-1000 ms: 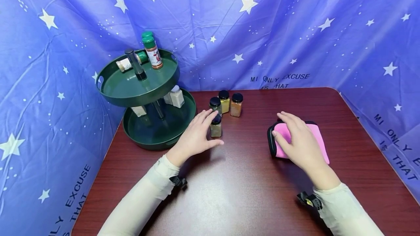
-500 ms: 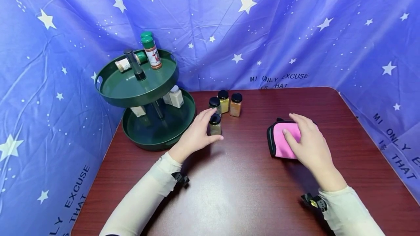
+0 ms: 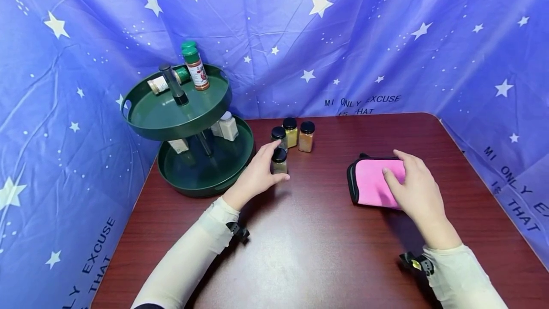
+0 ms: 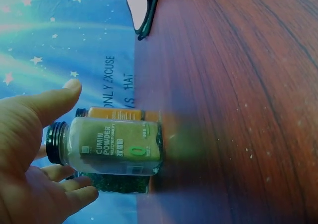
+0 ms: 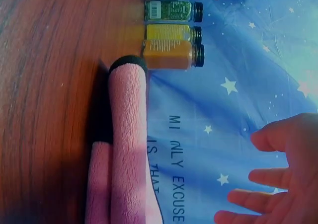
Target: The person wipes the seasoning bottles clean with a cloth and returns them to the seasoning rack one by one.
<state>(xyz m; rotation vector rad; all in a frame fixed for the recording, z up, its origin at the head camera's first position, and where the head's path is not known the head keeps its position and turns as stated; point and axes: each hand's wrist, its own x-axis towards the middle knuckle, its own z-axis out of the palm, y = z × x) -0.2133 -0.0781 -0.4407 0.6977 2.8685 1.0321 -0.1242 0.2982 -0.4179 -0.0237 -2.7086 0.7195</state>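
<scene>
My left hand [image 3: 257,175] is spread around the black-capped cumin powder jar [image 4: 119,145], thumb held apart on one side and fingers on the other. In the left wrist view the thumb stands away from the glass; whether any finger touches the jar I cannot tell. Behind it stand a jar of green herbs [image 5: 169,11], a yellow spice jar [image 3: 290,133] and an orange spice jar [image 3: 306,137]. My right hand [image 3: 418,192] hovers with fingers apart over a folded pink cloth item with black trim [image 3: 373,182], holding nothing.
On the left stands a dark green two-tier round rack [image 3: 201,182]. Its upper tray [image 3: 171,132] bears green-capped shakers [image 3: 197,73], one lying down. White containers [image 3: 228,128] stand on the lower tray. A starry blue curtain [image 3: 274,23] surrounds the table [image 3: 326,247].
My right hand has shifted to the right, uncovering more of the pink cloth item. My left hand has moved slightly nearer the cumin jar, its thumb now lower against the jar's front in the head view.
</scene>
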